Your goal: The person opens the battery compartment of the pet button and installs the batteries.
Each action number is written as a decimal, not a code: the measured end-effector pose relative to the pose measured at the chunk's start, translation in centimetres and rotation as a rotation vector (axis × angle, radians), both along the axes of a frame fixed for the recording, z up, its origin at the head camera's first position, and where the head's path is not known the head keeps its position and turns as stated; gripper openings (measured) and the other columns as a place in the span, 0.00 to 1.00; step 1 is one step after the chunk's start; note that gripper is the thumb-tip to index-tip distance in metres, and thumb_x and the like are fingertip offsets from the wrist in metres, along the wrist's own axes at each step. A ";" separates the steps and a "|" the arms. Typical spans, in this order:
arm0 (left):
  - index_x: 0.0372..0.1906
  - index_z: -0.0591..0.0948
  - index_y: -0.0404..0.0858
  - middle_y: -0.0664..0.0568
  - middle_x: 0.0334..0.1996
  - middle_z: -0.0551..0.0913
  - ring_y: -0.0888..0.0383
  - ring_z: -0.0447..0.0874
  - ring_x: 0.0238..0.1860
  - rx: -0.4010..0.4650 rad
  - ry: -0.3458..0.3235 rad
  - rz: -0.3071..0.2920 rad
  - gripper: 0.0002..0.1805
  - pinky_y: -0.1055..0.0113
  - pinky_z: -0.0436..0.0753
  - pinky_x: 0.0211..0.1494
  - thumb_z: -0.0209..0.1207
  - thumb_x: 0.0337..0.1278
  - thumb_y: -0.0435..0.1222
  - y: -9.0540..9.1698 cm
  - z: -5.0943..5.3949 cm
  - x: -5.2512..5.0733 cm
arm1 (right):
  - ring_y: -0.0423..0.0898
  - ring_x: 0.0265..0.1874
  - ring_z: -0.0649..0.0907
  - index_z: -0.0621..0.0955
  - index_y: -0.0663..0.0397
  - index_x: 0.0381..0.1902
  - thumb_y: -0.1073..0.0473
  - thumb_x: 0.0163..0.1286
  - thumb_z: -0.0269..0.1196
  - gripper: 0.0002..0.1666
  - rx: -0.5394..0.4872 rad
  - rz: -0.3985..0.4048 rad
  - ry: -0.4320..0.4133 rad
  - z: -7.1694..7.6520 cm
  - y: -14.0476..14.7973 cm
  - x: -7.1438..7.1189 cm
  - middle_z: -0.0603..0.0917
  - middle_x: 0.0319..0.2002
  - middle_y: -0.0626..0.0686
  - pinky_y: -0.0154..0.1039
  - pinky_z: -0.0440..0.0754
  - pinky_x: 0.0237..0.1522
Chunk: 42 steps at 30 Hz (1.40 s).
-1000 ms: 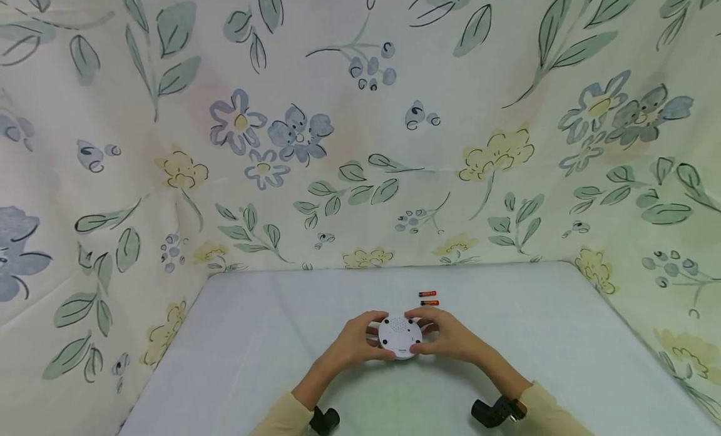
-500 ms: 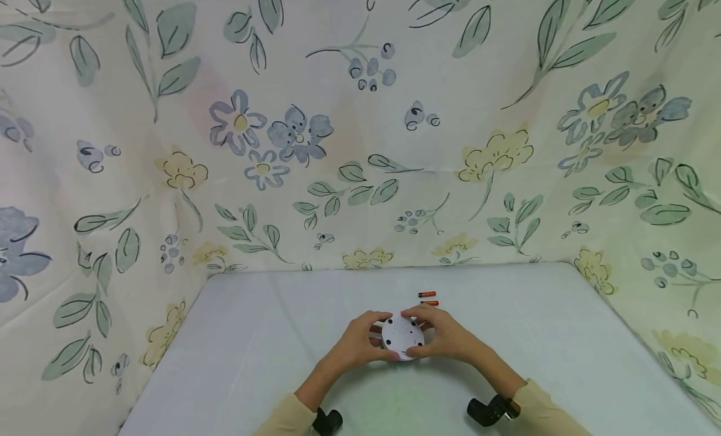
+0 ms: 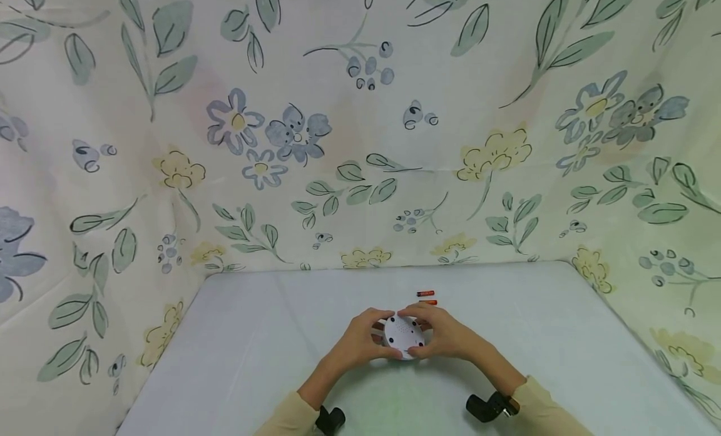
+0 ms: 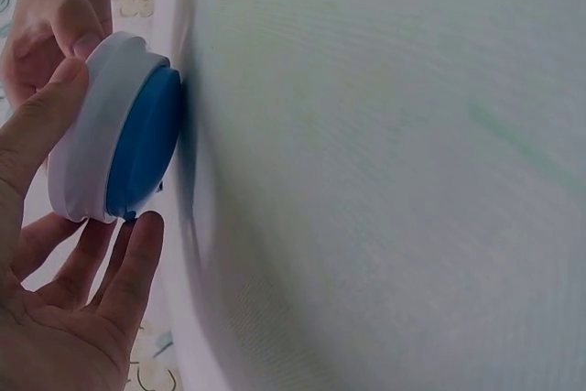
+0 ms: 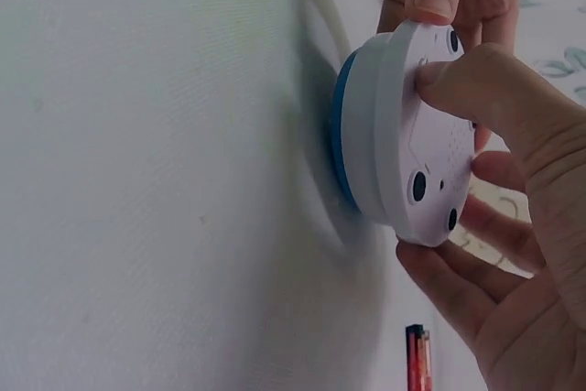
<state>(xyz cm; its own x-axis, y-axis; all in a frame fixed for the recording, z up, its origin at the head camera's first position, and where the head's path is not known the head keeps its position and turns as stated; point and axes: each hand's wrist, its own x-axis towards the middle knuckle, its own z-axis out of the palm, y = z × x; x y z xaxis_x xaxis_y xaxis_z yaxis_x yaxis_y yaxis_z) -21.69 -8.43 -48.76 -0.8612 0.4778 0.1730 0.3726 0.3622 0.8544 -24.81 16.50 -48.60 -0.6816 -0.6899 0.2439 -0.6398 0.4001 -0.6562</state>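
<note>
Both hands hold a round white push-button buzzer [image 3: 403,336] by its rim, its underside turned up. That face carries small black feet and a patch of tiny holes, plainer in the right wrist view. A blue dome [image 4: 151,139] points down at the table in the left wrist view; I cannot tell whether it touches the cloth. My left hand [image 3: 355,341] grips the left side, thumb near the front edge. On the opposite side my right hand [image 3: 455,337] grips it, its thumb [image 5: 453,84] lying over the underside.
Two orange-and-black batteries lie behind the hands, a far battery [image 3: 425,293] and a near battery [image 3: 430,302] partly hidden by the right hand. White cloth covers the table [image 3: 253,336]. A floral curtain [image 3: 338,223] rises along its back and sides.
The buzzer has shifted slightly right and turned a little clockwise between the hands. The hands' fingertips have come closer together along its far edge. Both batteries lie still.
</note>
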 end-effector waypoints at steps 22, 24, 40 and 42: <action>0.66 0.78 0.36 0.52 0.52 0.78 0.52 0.81 0.51 -0.024 -0.002 0.027 0.41 0.62 0.84 0.49 0.81 0.44 0.40 0.0 0.5 -0.2 | 0.47 0.60 0.76 0.78 0.53 0.65 0.49 0.58 0.78 0.40 0.168 -0.006 0.084 1.8 -1.0 -0.1 0.79 0.60 0.47 0.51 0.77 0.58; 0.66 0.78 0.35 0.51 0.51 0.78 0.52 0.81 0.51 -0.026 0.002 0.027 0.41 0.63 0.84 0.49 0.81 0.44 0.40 -0.1 0.5 -0.3 | 0.48 0.59 0.76 0.78 0.53 0.65 0.49 0.58 0.78 0.39 0.180 -0.008 0.079 1.8 -1.1 -0.1 0.79 0.60 0.48 0.51 0.77 0.58; 0.63 0.79 0.32 0.50 0.51 0.78 0.53 0.82 0.49 -0.035 -0.014 0.005 0.38 0.65 0.84 0.46 0.81 0.44 0.38 0.1 0.6 -0.5 | 0.46 0.54 0.79 0.80 0.53 0.63 0.54 0.56 0.77 0.36 0.146 0.006 0.046 1.5 -1.0 -0.1 0.80 0.57 0.47 0.47 0.80 0.54; 0.63 0.79 0.32 0.50 0.50 0.78 0.53 0.82 0.49 -0.037 -0.019 0.004 0.38 0.66 0.84 0.45 0.81 0.44 0.38 0.1 0.6 -0.5 | 0.46 0.55 0.79 0.80 0.53 0.63 0.54 0.57 0.77 0.36 0.154 0.004 0.036 1.6 -1.0 0.0 0.79 0.58 0.47 0.47 0.79 0.55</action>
<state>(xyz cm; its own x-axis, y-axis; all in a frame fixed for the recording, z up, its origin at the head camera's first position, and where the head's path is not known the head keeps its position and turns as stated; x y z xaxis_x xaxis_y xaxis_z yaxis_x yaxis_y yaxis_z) -22.23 -8.35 -48.17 -0.8662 0.4799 0.1392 0.3549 0.3948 0.8475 -24.83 15.53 -47.02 -0.6717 -0.7234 0.1593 -0.6635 0.4919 -0.5638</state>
